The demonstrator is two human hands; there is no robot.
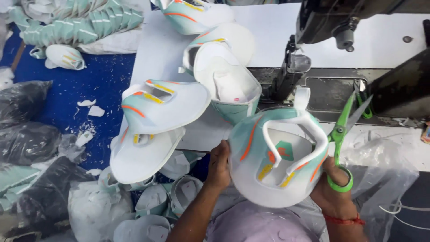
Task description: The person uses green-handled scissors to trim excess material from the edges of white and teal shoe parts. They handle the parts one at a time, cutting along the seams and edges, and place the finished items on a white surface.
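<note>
Both hands grip one mint-and-white shoe upper in front of a sewing machine.

The left hand (218,163) has its fingers closed on the near-left edge of the shoe upper (268,154); the right hand (333,186) holds its right edge, fingers also looped through green scissors (342,134). More uppers (156,107) lie stitched in a chain across the white surface (268,27), beside the sewing machine (331,22); clear plastic bags (385,175) at right, contents unclear.
</note>
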